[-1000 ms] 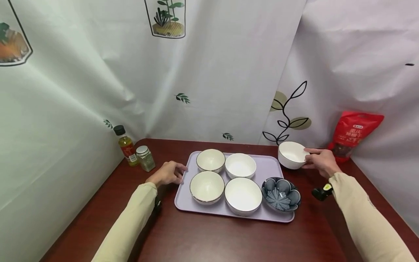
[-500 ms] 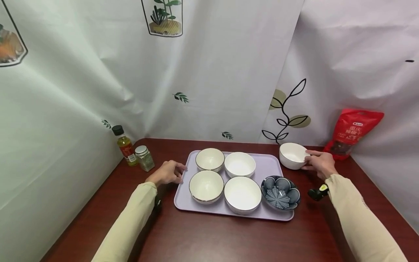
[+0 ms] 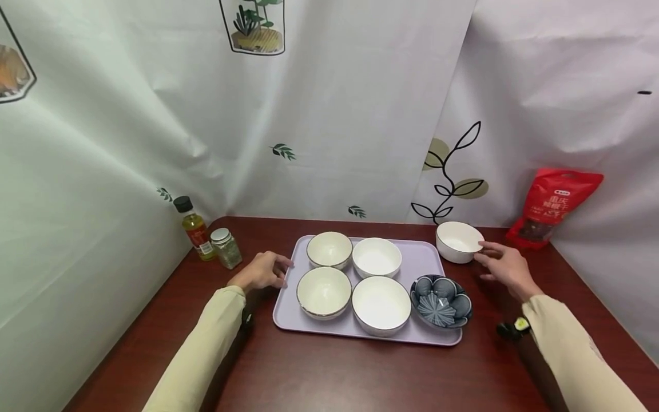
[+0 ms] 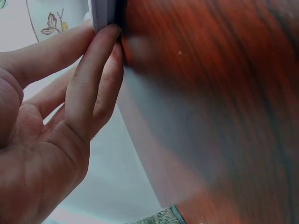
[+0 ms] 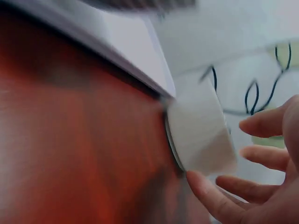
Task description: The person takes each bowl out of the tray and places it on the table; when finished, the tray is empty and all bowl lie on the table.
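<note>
A white bowl [image 3: 457, 243] stands on the dark red table just past the right end of a lilac tray [image 3: 421, 257]. My right hand [image 3: 507, 268] is beside that bowl, fingers spread, fingertips right at its side; in the right wrist view the bowl [image 5: 200, 133] is by the fingertips with nothing gripped. My left hand [image 3: 261, 270] holds the tray's left edge, and the left wrist view has its thumb and fingers [image 4: 84, 88] pinching the rim. On the tray are several white and cream bowls [image 3: 382, 306] and a blue patterned flower-shaped bowl [image 3: 440, 303] at the right.
An oil bottle [image 3: 197, 229] and a glass jar [image 3: 226, 249] with a pale lid stand at the back left. A red food pouch [image 3: 553, 206] leans on the right-hand cloth wall. Printed cloth [image 3: 355, 114] closes off the table's back.
My right hand has let go of the white bowl and drawn slightly back to the right, fingers spreading. The bowl stays by the tray's corner. My left hand keeps its place at the tray.
</note>
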